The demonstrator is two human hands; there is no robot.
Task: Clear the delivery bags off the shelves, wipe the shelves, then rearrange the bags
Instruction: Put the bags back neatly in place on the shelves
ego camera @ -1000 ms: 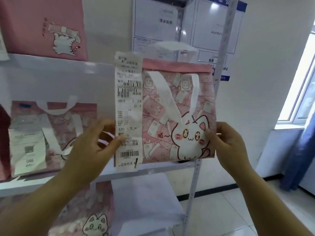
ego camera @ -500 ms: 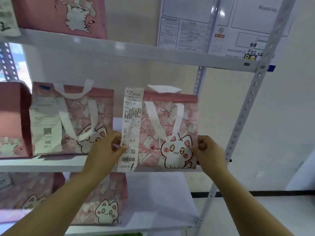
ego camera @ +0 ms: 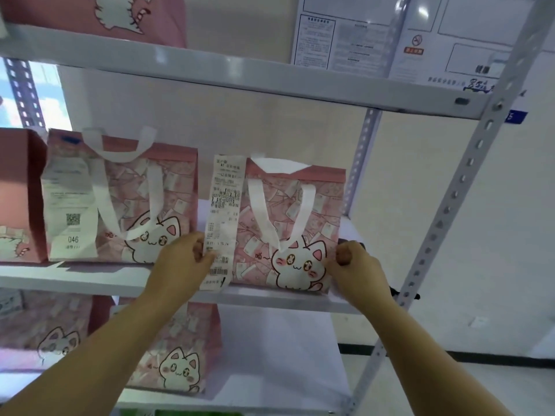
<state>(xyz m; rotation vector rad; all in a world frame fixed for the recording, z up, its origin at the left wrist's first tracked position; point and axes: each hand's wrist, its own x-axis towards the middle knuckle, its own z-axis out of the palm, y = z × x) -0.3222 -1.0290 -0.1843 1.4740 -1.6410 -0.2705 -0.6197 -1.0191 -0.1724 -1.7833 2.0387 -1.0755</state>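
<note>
A pink delivery bag with a white cat print (ego camera: 303,217) stands upright at the right end of the middle shelf (ego camera: 90,280). A long receipt (ego camera: 223,217) hangs down its left front. My left hand (ego camera: 183,259) grips the bag's lower left edge by the receipt. My right hand (ego camera: 357,268) grips its lower right corner. To its left stands a second pink cat bag (ego camera: 135,199) bearing a white label marked 046.
More pink bags sit on the top shelf (ego camera: 135,16), at the far left of the middle shelf (ego camera: 18,193) and on the lower shelf (ego camera: 180,352). A perforated white shelf post (ego camera: 450,205) rises on the right. Notices (ego camera: 360,34) hang on the wall behind.
The bag held in the air in front of the shelves has moved forward and down onto the middle shelf, to the right of the 046 bag. Both hands kept their hold on it.
</note>
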